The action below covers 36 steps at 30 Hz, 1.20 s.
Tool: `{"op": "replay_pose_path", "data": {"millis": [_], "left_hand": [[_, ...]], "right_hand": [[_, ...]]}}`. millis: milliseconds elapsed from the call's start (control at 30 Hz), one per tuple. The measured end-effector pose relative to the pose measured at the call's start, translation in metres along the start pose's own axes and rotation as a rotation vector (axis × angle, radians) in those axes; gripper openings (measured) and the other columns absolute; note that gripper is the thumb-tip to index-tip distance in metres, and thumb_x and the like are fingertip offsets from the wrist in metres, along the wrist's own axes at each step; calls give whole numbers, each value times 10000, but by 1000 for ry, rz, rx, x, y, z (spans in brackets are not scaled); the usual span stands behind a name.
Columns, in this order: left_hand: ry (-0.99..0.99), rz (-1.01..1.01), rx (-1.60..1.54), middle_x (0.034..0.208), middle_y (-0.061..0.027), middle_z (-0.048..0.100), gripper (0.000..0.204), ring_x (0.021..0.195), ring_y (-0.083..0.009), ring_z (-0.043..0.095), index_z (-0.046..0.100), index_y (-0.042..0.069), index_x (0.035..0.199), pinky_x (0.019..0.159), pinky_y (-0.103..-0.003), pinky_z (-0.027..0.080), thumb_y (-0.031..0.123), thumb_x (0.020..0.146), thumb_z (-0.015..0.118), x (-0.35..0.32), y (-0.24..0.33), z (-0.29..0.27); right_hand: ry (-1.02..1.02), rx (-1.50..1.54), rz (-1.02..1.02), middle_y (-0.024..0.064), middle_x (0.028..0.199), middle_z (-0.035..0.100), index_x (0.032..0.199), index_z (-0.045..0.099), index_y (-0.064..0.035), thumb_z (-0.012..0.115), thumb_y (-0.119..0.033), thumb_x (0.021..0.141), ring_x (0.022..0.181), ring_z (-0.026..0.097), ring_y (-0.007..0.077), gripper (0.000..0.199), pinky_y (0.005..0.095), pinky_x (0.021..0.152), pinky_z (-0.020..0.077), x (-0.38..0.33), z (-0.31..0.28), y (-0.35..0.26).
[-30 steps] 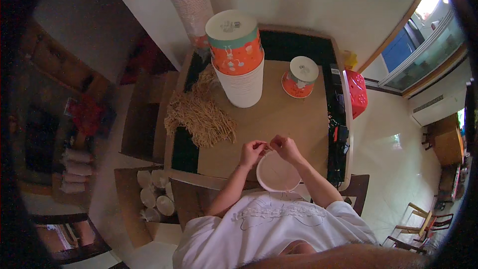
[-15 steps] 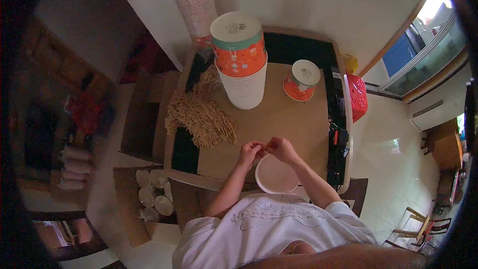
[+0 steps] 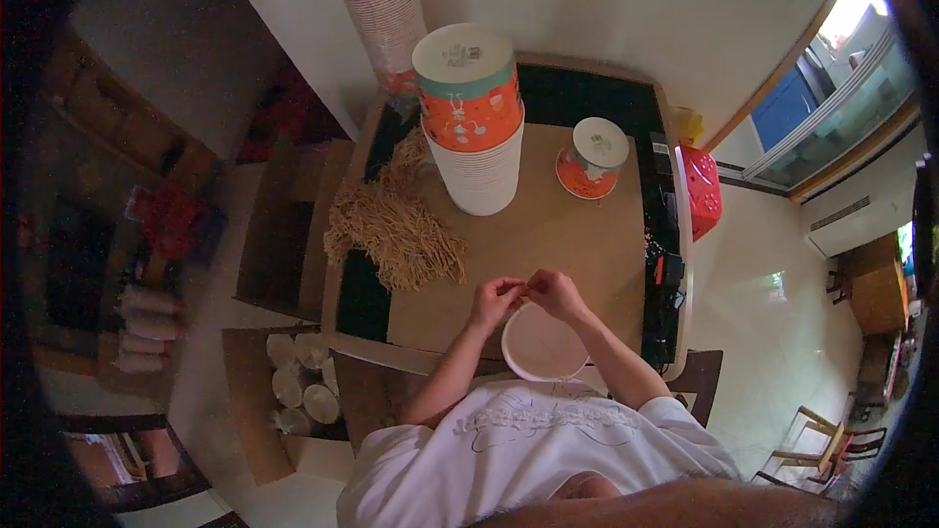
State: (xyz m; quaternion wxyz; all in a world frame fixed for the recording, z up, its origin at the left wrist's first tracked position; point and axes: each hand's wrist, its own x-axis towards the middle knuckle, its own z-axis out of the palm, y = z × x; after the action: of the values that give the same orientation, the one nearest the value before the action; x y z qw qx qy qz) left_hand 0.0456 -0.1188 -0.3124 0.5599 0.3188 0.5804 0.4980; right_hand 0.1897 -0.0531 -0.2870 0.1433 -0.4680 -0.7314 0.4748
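My left hand [image 3: 496, 299] and my right hand [image 3: 553, 290] meet fingertip to fingertip above the far rim of a white round paper bowl [image 3: 541, 344]. Both hands pinch something small and thin between them; what it is I cannot make out. The bowl rests at the near edge of a brown cardboard sheet [image 3: 548, 235] on the table, right in front of my body.
A heap of tan cord pieces [image 3: 396, 225] lies left of my hands. A tall stack of white bowls topped by an orange and teal one [image 3: 472, 117] stands behind it. A single lidded orange bowl [image 3: 593, 156] sits far right. A box of white cups [image 3: 293, 386] is on the floor left.
Both hands stay together over the bowl's far rim, with only slight finger shifts. The view has drifted a little.
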Motion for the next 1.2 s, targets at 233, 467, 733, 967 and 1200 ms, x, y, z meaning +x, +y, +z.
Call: {"op": "replay_pose_path", "data": {"millis": [233, 467, 733, 967, 1200], "left_hand": [[19, -47, -139, 804, -60, 602, 109, 710, -140, 579, 546, 25, 898, 646, -266, 483, 89, 810, 533, 4, -8, -1], [20, -140, -286, 802, -54, 595, 149, 712, -145, 576, 535, 46, 909, 642, -275, 475, 141, 798, 565, 4, -7, -5], [-88, -94, -26, 765, -11, 602, 144, 615, -70, 533, 603, 25, 889, 542, -197, 424, 136, 799, 583, 6, -7, -1], [-115, -141, 51, 775, -23, 610, 137, 672, -105, 553, 609, 30, 875, 619, -238, 447, 133, 789, 581, 11, -9, -4], [-93, -174, -41, 794, -40, 615, 148, 699, -114, 572, 600, 11, 889, 632, -244, 468, 105, 775, 590, 13, -8, -15]], "right_hand": [[6, 47, -1, 80, 647, 606, 762, 593, -12, 637, -124, 706, 584, 565, 111, 134, 265, 545, 459, 1, 0, 4], [6, -12, -2, 83, 652, 608, 746, 582, -8, 640, -117, 696, 590, 575, 127, 134, 270, 550, 464, -2, -5, -7], [24, 12, -48, 79, 639, 605, 738, 576, -10, 638, -102, 699, 584, 577, 127, 117, 265, 546, 467, -1, 0, 5], [35, 58, -22, 78, 691, 613, 743, 567, -11, 632, -95, 710, 618, 577, 125, 111, 257, 569, 469, -1, -1, 6], [-25, 17, 30, 76, 680, 612, 777, 597, -26, 616, -97, 709, 612, 569, 121, 100, 262, 579, 466, 2, -1, 9]]}}
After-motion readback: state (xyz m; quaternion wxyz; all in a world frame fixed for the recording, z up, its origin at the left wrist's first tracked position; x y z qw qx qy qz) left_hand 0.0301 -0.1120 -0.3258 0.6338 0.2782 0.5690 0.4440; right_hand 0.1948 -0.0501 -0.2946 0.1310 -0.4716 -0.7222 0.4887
